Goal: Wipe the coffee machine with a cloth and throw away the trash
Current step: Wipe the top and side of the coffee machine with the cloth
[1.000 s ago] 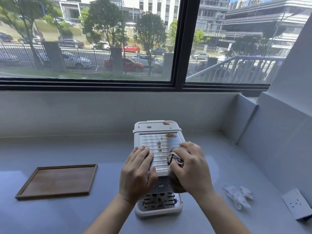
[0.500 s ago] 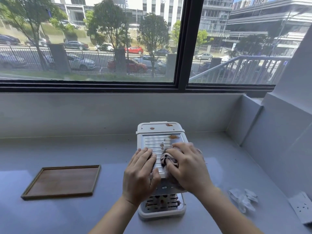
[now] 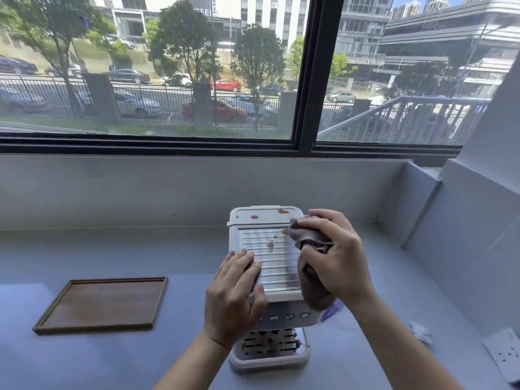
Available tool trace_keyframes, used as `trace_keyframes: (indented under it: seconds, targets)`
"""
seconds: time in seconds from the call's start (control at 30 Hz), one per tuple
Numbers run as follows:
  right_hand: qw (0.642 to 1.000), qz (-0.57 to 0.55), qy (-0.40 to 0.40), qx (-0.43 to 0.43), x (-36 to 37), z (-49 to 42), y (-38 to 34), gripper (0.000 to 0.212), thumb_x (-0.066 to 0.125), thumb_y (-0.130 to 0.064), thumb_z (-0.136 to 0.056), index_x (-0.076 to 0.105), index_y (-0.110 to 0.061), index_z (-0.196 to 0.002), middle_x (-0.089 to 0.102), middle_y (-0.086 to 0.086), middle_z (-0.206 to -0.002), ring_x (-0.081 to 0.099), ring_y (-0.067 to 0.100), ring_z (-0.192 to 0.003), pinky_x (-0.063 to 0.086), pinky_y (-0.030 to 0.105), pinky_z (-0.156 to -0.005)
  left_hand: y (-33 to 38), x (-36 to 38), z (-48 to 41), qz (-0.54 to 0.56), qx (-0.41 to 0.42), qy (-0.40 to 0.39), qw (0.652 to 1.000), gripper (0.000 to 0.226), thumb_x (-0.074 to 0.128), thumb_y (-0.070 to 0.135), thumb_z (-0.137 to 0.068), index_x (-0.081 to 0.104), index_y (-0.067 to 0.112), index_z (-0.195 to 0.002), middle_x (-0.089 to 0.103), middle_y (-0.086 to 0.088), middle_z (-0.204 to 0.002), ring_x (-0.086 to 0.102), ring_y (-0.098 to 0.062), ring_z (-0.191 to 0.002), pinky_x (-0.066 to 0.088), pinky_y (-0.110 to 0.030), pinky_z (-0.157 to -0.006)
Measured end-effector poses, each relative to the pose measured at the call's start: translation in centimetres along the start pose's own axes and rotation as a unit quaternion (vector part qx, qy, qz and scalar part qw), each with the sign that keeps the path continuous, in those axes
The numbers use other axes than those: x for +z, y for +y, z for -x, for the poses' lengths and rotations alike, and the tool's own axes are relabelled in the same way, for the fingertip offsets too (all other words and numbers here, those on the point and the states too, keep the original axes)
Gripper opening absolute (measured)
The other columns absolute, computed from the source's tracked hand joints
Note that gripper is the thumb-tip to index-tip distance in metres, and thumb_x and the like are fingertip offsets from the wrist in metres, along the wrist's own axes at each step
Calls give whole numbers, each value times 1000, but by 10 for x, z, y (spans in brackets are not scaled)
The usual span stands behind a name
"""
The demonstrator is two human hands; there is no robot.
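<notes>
one coffee machine [image 3: 267, 280], white, standing on the grey counter [image 3: 112, 254] just below the camera; its drip grille sits nearest, the ridged metal top plate above it, a white rear lid farthest.

one left hand [image 3: 232, 295], laid flat on the near left corner of the top plate, fingers spread, pressing down to steady the machine and grasping nothing.

one right hand [image 3: 334, 260], clenched around one grey-brown cloth [image 3: 308, 243], bunched, its upper fold touching the far right part of the plate and its tail hanging down past the machine's right side.

brown stains [image 3: 271, 244]: about three on the ridged plate, two on the rear lid, not yet wiped.

one crumpled white scrap [image 3: 420, 332], likely the trash, lying on the counter to the right, well apart from the machine and untouched.

one white socket plate [image 3: 503, 354] at the near right edge.

one wooden tray [image 3: 102, 304], bare, to the left.

one window [image 3: 305, 71], two panes, beyond the counter's back wall.

risks, as judged: the wadded cloth may smear stains along the ridges and leave residue in the grooves; a hard push toward the rear could slide or tip the machine if the flat hand slackens; the dangling tail could snag the front controls; the scrap could be forgotten.
</notes>
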State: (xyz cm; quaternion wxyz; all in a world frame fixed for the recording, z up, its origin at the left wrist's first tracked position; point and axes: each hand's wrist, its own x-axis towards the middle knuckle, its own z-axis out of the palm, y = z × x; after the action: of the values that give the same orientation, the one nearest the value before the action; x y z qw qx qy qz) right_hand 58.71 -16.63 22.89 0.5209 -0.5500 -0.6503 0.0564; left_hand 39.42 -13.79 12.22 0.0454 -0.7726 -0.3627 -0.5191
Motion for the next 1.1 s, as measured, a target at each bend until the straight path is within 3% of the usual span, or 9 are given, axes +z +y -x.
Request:
trace_keyframes:
  seconds: [0.07, 0.17, 0.27, 0.47, 0.63, 0.73, 0.8, 0.93, 1.1]
  targets:
    - [998, -38, -37, -13, 3, 0, -7, 43, 70, -3, -76, 69, -22, -115, 53, -2, -128, 50, 14, -125, 39, 22, -105, -1, 1, -1, -2, 1, 2, 1000, 39, 43, 23, -92, 73, 0, -103, 68, -16, -118, 62, -31, -118, 48, -52, -100]
    - [975, 139, -162, -62, 13, 23, 2, 36, 68, -30, -86, 65, -27, -122, 46, 0, -143, 38, 22, -135, 33, 39, -112, -2, 2, 0, -3, 4, 3, 1000, 40, 43, 23, -93, 73, 0, -105, 68, -17, -118, 61, -32, -119, 48, -52, -100]
    - [967, 189, -166, -45, 13, 43, 14, 41, 53, -54, -88, 63, -35, -123, 45, -7, -148, 32, 22, -141, 30, 39, -115, -3, 3, 1, -4, 6, 3, 1000, 40, 43, 24, -92, 73, 1, -106, 68, -16, -119, 61, -31, -120, 47, -52, -101]
    - [977, 160, -142, 13, 22, 5, 20, 28, 66, -18, -85, 71, -26, -111, 59, -10, -126, 47, 20, -124, 27, 18, -109, -1, 1, 0, -9, 12, 7, 1000, 40, 43, 23, -93, 73, 0, -103, 69, -16, -117, 62, -31, -118, 48, -52, -100]
    - [973, 164, -155, -56, 26, 42, 8, 29, 59, -29, -78, 64, -33, -107, 54, -14, -120, 47, 12, -117, 39, 22, -98, -2, 1, 1, -10, 10, 2, 1000, 42, 41, 26, -94, 73, 1, -105, 68, -16, -118, 61, -30, -120, 47, -51, -102]
    - [979, 168, -113, 8, 17, 26, 20, 24, 64, -23, -76, 68, -28, -100, 59, -11, -113, 50, 17, -112, 39, 21, -91, -1, 1, -1, -11, 4, -5, 1000, 41, 42, 26, -93, 73, 2, -104, 68, -16, -118, 61, -30, -120, 47, -50, -102]
    - [975, 192, -107, 41, 22, 10, 21, 23, 66, -21, -78, 70, -24, -100, 62, -6, -110, 50, 21, -110, 42, 26, -93, -1, 0, 0, -2, 3, -4, 1000, 41, 42, 26, -93, 72, 2, -105, 68, -15, -118, 60, -30, -120, 47, -51, -102]
    - [962, 190, -193, -45, 44, 10, 2, 33, 58, -29, -82, 69, -28, -114, 62, -8, -118, 50, 17, -116, 39, 31, -105, 0, -2, -1, 10, -4, -8, 1000, 41, 40, 27, -93, 71, 3, -106, 66, -13, -122, 59, -29, -122, 45, -51, -104]
    - [969, 187, -155, -43, 20, 21, 14, 30, 57, -27, -76, 72, -27, -101, 65, -12, -110, 54, 15, -109, 48, 28, -92, -1, -1, 0, 23, -14, -6, 1000, 26, 48, 23, -89, 65, 7, -98, 66, -11, -121, 58, -27, -122, 45, -50, -105]
